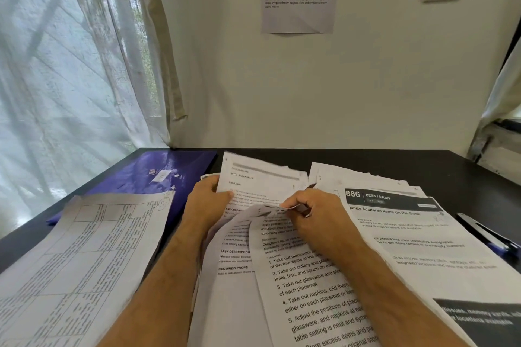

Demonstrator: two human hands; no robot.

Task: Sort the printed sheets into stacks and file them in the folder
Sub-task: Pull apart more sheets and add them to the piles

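Head view: the right hand (315, 214) pinches the top edge of a curled sheet (298, 276) in the middle pile, its length running toward the person; the left hand (207, 200) grips the page behind; the folder (158, 175) lies left of that pile on the counter (451, 169), nearer the left hand

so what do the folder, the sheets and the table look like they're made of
Folder: likely glossy plastic; its dark blue cover throws bright window reflections.
Sheets: thin matte printer paper; they curl and crease where the left hand and right hand grip them.
Table: smooth, near-black matte top, maybe laminate or painted wood; no grain visible.
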